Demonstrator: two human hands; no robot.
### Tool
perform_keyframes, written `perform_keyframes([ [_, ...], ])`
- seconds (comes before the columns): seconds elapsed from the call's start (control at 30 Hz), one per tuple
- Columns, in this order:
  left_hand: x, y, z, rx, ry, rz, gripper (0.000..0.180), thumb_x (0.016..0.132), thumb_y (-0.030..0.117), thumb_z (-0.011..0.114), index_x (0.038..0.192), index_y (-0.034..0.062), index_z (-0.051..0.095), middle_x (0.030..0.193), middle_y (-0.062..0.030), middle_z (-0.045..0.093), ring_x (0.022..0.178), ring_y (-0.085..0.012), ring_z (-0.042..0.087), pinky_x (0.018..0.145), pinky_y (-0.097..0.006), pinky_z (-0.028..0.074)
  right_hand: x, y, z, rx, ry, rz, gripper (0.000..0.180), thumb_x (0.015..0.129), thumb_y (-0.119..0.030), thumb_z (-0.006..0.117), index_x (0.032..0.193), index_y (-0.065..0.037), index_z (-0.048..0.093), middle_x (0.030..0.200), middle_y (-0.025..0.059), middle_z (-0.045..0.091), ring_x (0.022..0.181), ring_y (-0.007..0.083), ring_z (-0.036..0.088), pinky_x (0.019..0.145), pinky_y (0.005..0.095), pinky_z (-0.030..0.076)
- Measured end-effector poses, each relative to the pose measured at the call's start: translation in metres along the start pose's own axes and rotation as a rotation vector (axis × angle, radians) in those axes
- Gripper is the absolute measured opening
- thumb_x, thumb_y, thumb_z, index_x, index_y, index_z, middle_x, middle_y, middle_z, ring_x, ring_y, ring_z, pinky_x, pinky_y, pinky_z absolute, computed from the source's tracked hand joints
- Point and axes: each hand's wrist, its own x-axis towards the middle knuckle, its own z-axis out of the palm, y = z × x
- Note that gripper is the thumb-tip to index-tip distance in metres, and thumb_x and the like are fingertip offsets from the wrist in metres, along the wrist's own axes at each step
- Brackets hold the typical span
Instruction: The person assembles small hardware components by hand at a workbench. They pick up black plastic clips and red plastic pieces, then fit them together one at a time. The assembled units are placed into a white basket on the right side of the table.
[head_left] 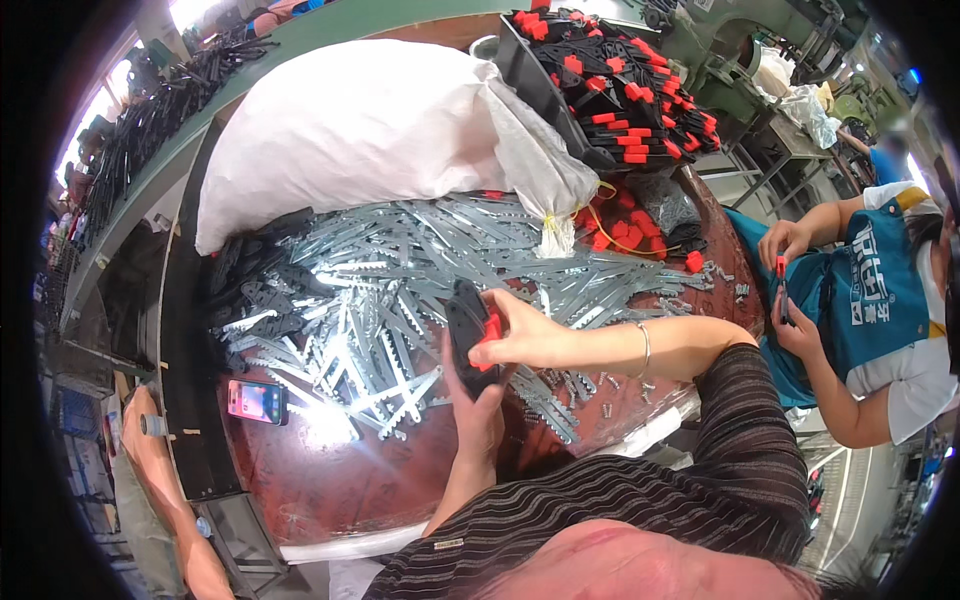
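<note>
Mid-frame, the left hand (pixel 480 418) curls round a black handle (pixel 464 322), likely light, stiff, best held by its sides; the right hand (pixel 522 336) pinches a red clip (pixel 492 328)

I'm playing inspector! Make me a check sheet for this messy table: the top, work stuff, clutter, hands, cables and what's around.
Surface: reddish-brown tabletop, bare toward the front.
Job's things: black part with a red piece, held above the table.
Clutter: heaped metal strips, bulging white sack, phone at the left.
Hands: left hand supports the black part from below; right hand has its fingers at the red piece.
Cables: nothing clearly seen.
Surroundings: co-worker in a teal apron, right.
</note>
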Motion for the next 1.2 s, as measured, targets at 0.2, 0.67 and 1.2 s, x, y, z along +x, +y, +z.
perform_keyframes([
  [0.2, -0.003, -0.001, -0.006, -0.171, 0.000, -0.206, 0.065, 0.080, 0.013, 0.065, 0.135, 0.0106, 0.030, 0.127, -0.0068, 0.044, 0.113, -0.0230, 0.049, 0.088, -0.037, 0.046, -0.013, -0.011, -0.003, -0.219, -0.010, 0.048, 0.098, 0.068, -0.046, 0.074, 0.133, 0.010, 0.026, 0.118, 0.0254, 0.050, 0.110, 0.0282, 0.052, 0.096, 0.0351, 0.040],
  [0.67, -0.008, -0.005, -0.025, -0.295, -0.200, -0.617, 0.055, 0.079, 0.015, 0.063, 0.129, 0.0058, 0.043, 0.119, -0.0089, 0.054, 0.103, -0.0221, 0.057, 0.076, -0.037, 0.052, -0.018, -0.020, -0.062, -1.493, -0.259, -1.454, 0.060, 0.078, -0.018, 0.057, 0.135, -0.027, 0.036, 0.135, 0.0041, 0.040, 0.125, 0.0219, 0.039, 0.105, 0.0494, 0.032],
  [1.2, -0.003, -0.004, -0.018, -0.434, -0.422, -0.397, 0.081, 0.082, 0.048, 0.059, 0.144, 0.0135, 0.020, 0.143, -0.0140, 0.030, 0.132, -0.0315, 0.029, 0.097, -0.049, 0.041, 0.020, -0.074, -0.094, -1.343, -0.173, -1.347, 0.043, 0.070, -0.017, 0.063, 0.111, -0.009, 0.051, 0.103, 0.0093, 0.055, 0.102, 0.0242, 0.055, 0.096, 0.0490, 0.040],
])
